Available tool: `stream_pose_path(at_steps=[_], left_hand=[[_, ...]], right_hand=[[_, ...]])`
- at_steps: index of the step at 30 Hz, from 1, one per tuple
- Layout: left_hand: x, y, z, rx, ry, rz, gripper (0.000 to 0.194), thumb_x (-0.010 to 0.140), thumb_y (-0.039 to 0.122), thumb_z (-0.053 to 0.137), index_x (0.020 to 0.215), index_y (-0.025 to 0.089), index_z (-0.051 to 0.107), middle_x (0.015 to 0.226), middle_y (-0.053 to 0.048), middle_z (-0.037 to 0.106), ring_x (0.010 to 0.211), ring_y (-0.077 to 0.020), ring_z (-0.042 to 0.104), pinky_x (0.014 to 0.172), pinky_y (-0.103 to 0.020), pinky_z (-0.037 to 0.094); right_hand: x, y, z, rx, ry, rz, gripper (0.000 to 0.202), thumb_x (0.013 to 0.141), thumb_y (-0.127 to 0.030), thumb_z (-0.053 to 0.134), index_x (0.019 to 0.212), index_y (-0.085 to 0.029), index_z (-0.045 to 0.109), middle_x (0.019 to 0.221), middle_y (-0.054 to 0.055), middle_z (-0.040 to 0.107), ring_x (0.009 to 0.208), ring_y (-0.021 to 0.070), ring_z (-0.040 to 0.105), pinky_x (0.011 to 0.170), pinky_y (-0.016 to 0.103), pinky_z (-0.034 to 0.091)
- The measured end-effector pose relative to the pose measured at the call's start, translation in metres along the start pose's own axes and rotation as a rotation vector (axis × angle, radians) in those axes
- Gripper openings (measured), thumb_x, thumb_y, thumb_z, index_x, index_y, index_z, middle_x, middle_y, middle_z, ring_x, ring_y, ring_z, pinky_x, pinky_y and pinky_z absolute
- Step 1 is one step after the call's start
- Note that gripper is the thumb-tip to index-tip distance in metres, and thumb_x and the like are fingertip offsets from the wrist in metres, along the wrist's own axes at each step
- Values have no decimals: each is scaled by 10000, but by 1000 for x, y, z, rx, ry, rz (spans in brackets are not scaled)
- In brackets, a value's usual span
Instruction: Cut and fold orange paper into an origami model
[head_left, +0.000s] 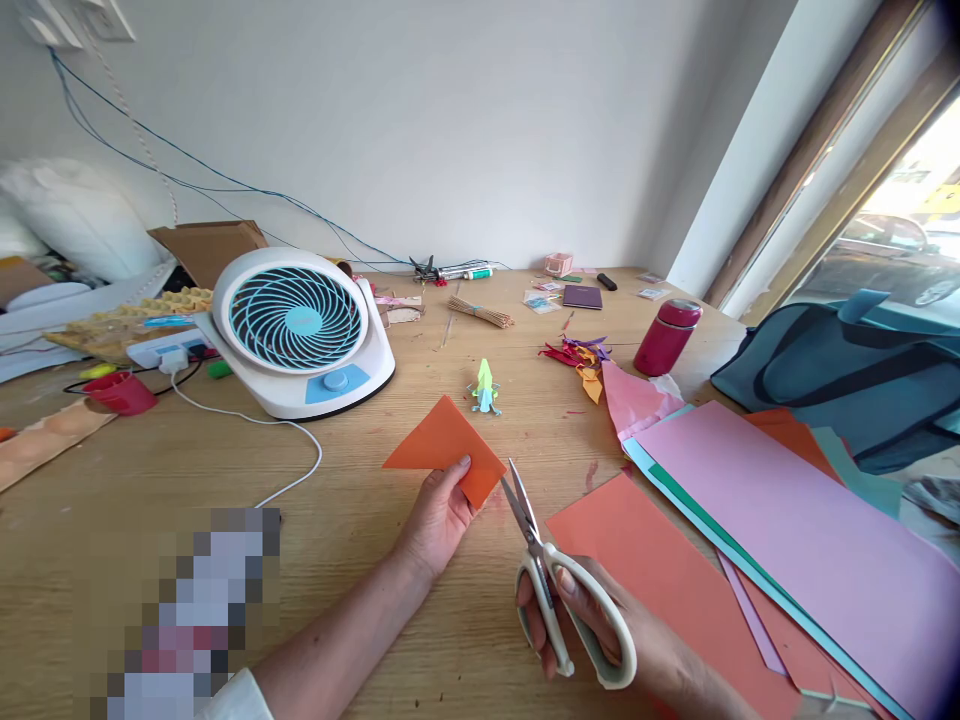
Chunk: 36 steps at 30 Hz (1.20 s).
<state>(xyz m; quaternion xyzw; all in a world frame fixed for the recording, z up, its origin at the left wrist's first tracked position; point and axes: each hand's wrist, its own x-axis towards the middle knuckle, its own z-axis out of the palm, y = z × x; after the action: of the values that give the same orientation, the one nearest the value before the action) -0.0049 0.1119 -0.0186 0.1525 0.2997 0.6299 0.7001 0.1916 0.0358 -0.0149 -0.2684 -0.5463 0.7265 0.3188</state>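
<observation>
My left hand [442,510] pinches a folded piece of orange paper [446,435] above the table, thumb on top and the other fingers underneath. In my right hand [592,610] is a pair of scissors [534,545] with white handles, fingers through the loops. The blades are slightly parted, their tips just beside the right corner of the orange paper. Beyond the paper stands a small green and light-blue folded paper figure [484,388]. A larger orange-red sheet [637,560] lies flat on the table, partly behind my right hand.
A white fan [300,325] stands at left, its cable on the table [352,600]. Stacked colored paper [795,500], a blue bag [840,370] and a dark red flask [667,337] are at right. Paper scraps [576,355] and a stick bundle [480,310] lie farther back.
</observation>
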Motion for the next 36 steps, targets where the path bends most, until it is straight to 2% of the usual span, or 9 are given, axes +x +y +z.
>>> stream_pose_path(at_steps=[6,10,12,15,19,25,31,36], left_hand=[[-3,0,1,29,-15,-13,80,815,114,728,874,151,689,856,-22,762,809,-154,725,739,-257,589],[-5,0,2,63,-47,-13,107,793,131,743,887,153,696,944,-53,769,896,-182,726,813,-290,590],[-6,1,2,71,-25,-30,100,793,123,726,883,152,693,946,-55,767,867,-181,726,779,-283,590],[-8,3,3,71,23,-110,79,789,110,685,862,139,681,855,-51,751,738,-171,708,629,-258,566],[-9,4,4,84,-62,-190,87,764,153,698,836,114,671,838,-89,730,654,-169,661,492,-234,477],[-13,0,4,113,-162,-206,241,776,227,791,964,111,697,851,-60,699,631,-104,593,539,-214,468],[-10,-5,0,130,-142,-191,205,742,240,841,793,136,672,768,-19,658,620,-95,578,518,-203,453],[-9,-2,1,153,-153,-175,212,742,245,844,770,144,659,731,-7,639,620,-97,566,518,-208,445]], right_hand=[[2,0,0,9,0,-16,518,990,-591,412,1022,-116,614,792,75,646,571,128,611,543,250,437],[1,1,1,33,12,-17,514,993,-581,414,1024,-110,619,790,77,640,576,128,610,543,249,441],[1,1,0,53,8,-11,519,992,-583,415,1030,-108,620,780,75,637,578,129,609,539,247,443],[1,3,0,71,2,-8,523,993,-585,409,1041,-109,620,786,74,635,582,128,609,541,245,447],[0,4,0,98,12,6,540,988,-601,401,1032,-109,620,789,73,633,592,128,612,554,246,456],[0,3,4,99,30,21,544,979,-615,410,1053,-115,611,792,68,632,592,127,607,568,248,462],[1,0,5,91,21,16,565,951,-651,440,1035,-120,611,761,61,623,572,130,601,545,247,457],[2,0,5,88,12,6,555,959,-633,438,1023,-113,619,756,67,633,570,126,600,549,244,459]])
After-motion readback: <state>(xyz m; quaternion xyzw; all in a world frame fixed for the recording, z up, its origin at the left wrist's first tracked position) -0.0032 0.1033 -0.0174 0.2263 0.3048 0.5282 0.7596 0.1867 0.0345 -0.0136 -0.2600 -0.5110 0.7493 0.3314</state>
